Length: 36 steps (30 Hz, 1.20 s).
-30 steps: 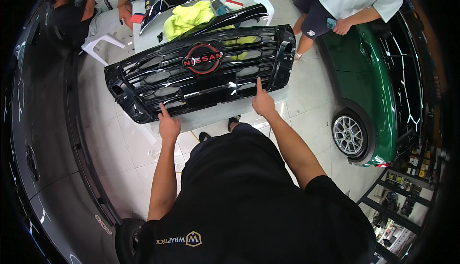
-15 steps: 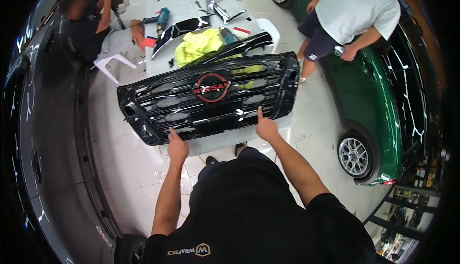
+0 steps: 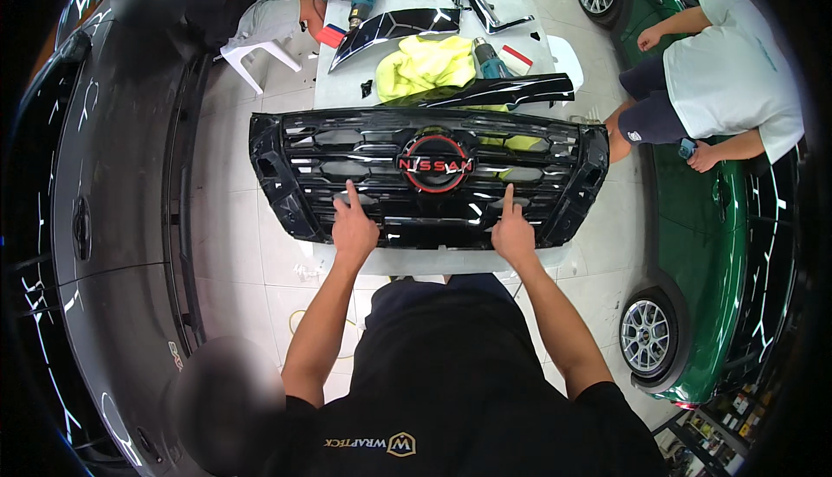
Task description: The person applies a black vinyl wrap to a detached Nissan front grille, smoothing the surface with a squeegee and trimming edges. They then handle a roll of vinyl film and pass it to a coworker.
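Observation:
A glossy black car grille (image 3: 364,204) with a round red-rimmed emblem (image 3: 436,163) at its middle lies across the near end of a white table. My left hand (image 3: 355,230) rests over its lower left part, index finger stretched out onto the slats, the other fingers partly bent. My right hand (image 3: 514,233) does the same on the lower right, index finger pointing away from me. Neither hand is wrapped round the grille. Behind it lie a long black trim piece (image 3: 511,90), a yellow cloth (image 3: 425,65) and a teal heat gun (image 3: 490,58).
On the table (image 3: 347,87) are another black trim panel (image 3: 399,28), a teal power tool (image 3: 364,0), a red-and-white squeegee (image 3: 516,59) and chrome trim (image 3: 485,9). A grey car (image 3: 121,217) stands left, a green car (image 3: 693,243) right. One person (image 3: 728,78) stands right; another sits far left.
The grille now lies level in view, where it was slanted before. Both hands have shifted with it, the left one further onto its face. My view has moved, and the person at right has leaned.

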Each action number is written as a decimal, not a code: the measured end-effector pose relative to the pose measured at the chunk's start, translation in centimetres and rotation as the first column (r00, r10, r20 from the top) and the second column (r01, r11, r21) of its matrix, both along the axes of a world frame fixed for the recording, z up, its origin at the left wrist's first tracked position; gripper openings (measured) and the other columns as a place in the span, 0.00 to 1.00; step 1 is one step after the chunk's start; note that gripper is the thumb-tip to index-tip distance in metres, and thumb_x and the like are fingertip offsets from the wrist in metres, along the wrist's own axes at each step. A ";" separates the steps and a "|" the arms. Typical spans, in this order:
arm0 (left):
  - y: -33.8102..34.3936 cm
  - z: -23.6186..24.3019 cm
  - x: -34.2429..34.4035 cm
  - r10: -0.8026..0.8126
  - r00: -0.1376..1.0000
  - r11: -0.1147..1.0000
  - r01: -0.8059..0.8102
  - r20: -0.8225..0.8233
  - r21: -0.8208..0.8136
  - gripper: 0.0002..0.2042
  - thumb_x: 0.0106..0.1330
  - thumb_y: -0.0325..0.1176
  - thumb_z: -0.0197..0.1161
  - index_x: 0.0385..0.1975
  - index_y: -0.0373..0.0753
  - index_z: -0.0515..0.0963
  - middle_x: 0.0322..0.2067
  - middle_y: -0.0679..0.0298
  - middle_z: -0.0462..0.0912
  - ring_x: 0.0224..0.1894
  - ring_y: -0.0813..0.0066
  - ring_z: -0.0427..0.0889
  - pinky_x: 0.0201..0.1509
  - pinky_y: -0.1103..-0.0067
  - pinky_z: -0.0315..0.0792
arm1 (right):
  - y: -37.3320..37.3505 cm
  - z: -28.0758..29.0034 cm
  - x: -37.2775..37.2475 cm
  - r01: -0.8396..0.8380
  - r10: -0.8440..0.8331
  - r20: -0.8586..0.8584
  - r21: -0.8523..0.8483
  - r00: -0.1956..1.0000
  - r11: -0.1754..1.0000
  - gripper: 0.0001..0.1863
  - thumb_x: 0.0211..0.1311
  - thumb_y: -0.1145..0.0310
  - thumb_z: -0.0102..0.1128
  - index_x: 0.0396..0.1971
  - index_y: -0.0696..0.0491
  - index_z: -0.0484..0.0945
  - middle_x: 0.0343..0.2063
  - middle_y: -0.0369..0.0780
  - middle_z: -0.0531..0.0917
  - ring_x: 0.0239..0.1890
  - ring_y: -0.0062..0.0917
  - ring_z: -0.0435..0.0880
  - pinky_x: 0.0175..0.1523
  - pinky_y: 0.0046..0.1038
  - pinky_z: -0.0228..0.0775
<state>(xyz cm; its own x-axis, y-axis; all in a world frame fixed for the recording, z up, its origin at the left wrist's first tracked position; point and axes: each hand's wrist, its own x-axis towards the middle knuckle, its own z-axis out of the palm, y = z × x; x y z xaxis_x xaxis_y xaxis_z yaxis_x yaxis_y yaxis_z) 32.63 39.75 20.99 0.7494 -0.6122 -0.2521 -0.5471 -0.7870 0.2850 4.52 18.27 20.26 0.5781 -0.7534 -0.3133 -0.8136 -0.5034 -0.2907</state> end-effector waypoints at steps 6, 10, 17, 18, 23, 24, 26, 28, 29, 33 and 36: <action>-0.3 -0.7 -0.7 0.034 0.999 0.993 -0.030 -0.038 0.110 0.52 0.58 0.25 0.69 0.83 0.37 0.45 0.53 0.43 0.68 0.50 0.42 0.83 0.49 0.59 0.84 | -1.0 -0.6 -0.2 -0.116 0.115 -0.051 -0.028 0.992 0.993 0.57 0.56 0.71 0.66 0.82 0.64 0.40 0.46 0.53 0.80 0.40 0.49 0.88 0.46 0.46 0.84; -1.0 0.9 0.4 0.012 0.998 0.981 0.000 -0.061 0.193 0.49 0.59 0.26 0.67 0.82 0.36 0.51 0.52 0.46 0.70 0.49 0.44 0.83 0.48 0.58 0.83 | -2.3 0.7 0.5 -0.216 0.210 -0.139 -0.025 0.968 0.976 0.54 0.54 0.70 0.66 0.80 0.68 0.48 0.42 0.49 0.83 0.38 0.42 0.88 0.44 0.43 0.82; -5.6 2.6 3.3 -0.046 0.998 0.998 0.044 -0.040 -0.043 0.48 0.59 0.26 0.66 0.83 0.41 0.52 0.49 0.45 0.70 0.43 0.44 0.83 0.47 0.59 0.82 | -5.1 3.3 3.6 -0.048 0.048 0.001 -0.074 0.999 0.996 0.52 0.59 0.68 0.62 0.81 0.63 0.47 0.42 0.51 0.82 0.36 0.47 0.86 0.43 0.46 0.83; -6.1 2.5 3.6 -0.063 0.998 0.995 0.062 -0.009 -0.072 0.48 0.59 0.25 0.66 0.83 0.41 0.51 0.49 0.45 0.70 0.42 0.44 0.83 0.47 0.59 0.82 | -5.3 3.4 4.1 -0.045 0.044 -0.021 -0.075 0.999 0.996 0.52 0.59 0.68 0.62 0.82 0.62 0.46 0.42 0.51 0.81 0.36 0.46 0.86 0.42 0.45 0.83; -6.3 1.8 4.5 -0.093 0.995 0.995 0.092 -0.025 -0.036 0.50 0.57 0.22 0.67 0.83 0.37 0.49 0.49 0.45 0.69 0.42 0.46 0.83 0.45 0.61 0.83 | -5.1 3.0 5.7 -0.107 0.097 -0.094 -0.113 0.991 0.988 0.57 0.58 0.69 0.65 0.83 0.59 0.41 0.45 0.51 0.79 0.37 0.45 0.86 0.43 0.43 0.83; -5.9 1.8 4.7 -0.115 0.993 0.993 0.116 -0.029 0.016 0.50 0.57 0.22 0.68 0.82 0.36 0.49 0.49 0.46 0.69 0.43 0.46 0.83 0.45 0.61 0.83 | -4.9 2.9 5.8 -0.119 0.103 -0.145 -0.105 0.984 0.987 0.57 0.58 0.69 0.65 0.83 0.60 0.39 0.45 0.52 0.79 0.37 0.45 0.86 0.42 0.43 0.84; -5.6 1.9 5.2 -0.168 0.986 0.986 0.169 -0.009 0.011 0.48 0.58 0.24 0.68 0.81 0.34 0.53 0.46 0.47 0.70 0.45 0.47 0.80 0.46 0.60 0.80 | -5.2 2.9 5.8 -0.092 0.082 -0.082 -0.123 0.993 0.988 0.50 0.58 0.68 0.65 0.81 0.58 0.53 0.45 0.51 0.78 0.41 0.46 0.85 0.46 0.46 0.82; -5.5 2.2 6.2 -0.220 0.975 0.975 0.220 0.017 0.012 0.44 0.59 0.26 0.67 0.80 0.34 0.59 0.45 0.48 0.70 0.48 0.47 0.78 0.51 0.59 0.76 | -6.0 2.9 6.1 -0.066 0.057 -0.061 -0.156 0.997 0.986 0.44 0.59 0.68 0.65 0.77 0.57 0.64 0.47 0.50 0.78 0.45 0.46 0.83 0.49 0.49 0.79; -5.4 2.5 6.7 -0.223 0.973 0.974 0.224 0.053 -0.035 0.34 0.64 0.31 0.68 0.73 0.33 0.70 0.48 0.50 0.73 0.53 0.48 0.78 0.58 0.58 0.72 | -6.9 3.1 5.9 -0.058 0.072 0.057 -0.222 0.996 0.973 0.33 0.62 0.66 0.65 0.69 0.57 0.74 0.48 0.50 0.77 0.51 0.47 0.79 0.55 0.51 0.75; -6.7 2.6 12.4 -0.409 0.911 0.851 0.400 0.050 -0.339 0.25 0.68 0.46 0.72 0.58 0.33 0.81 0.54 0.49 0.82 0.58 0.47 0.79 0.61 0.58 0.73 | -12.4 3.5 6.4 -0.130 0.161 0.253 -0.136 0.954 0.982 0.31 0.68 0.53 0.68 0.63 0.59 0.76 0.54 0.54 0.79 0.59 0.50 0.78 0.64 0.47 0.71; -8.0 2.0 15.9 -0.494 0.867 0.867 0.485 -0.069 -0.116 0.30 0.68 0.57 0.68 0.55 0.33 0.82 0.51 0.46 0.83 0.57 0.41 0.81 0.63 0.54 0.72 | -15.4 4.0 6.9 -0.184 0.170 0.161 0.079 0.972 0.980 0.36 0.67 0.47 0.70 0.62 0.61 0.76 0.58 0.58 0.81 0.62 0.52 0.79 0.68 0.45 0.70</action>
<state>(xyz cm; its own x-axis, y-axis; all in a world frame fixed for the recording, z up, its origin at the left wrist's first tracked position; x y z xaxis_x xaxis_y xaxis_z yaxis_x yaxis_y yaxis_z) 48.50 31.73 23.00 0.3228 -0.9181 -0.2301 -0.8227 -0.3924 0.4114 11.39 2.86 24.25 0.7459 -0.6068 -0.2747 -0.6565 -0.6002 -0.4569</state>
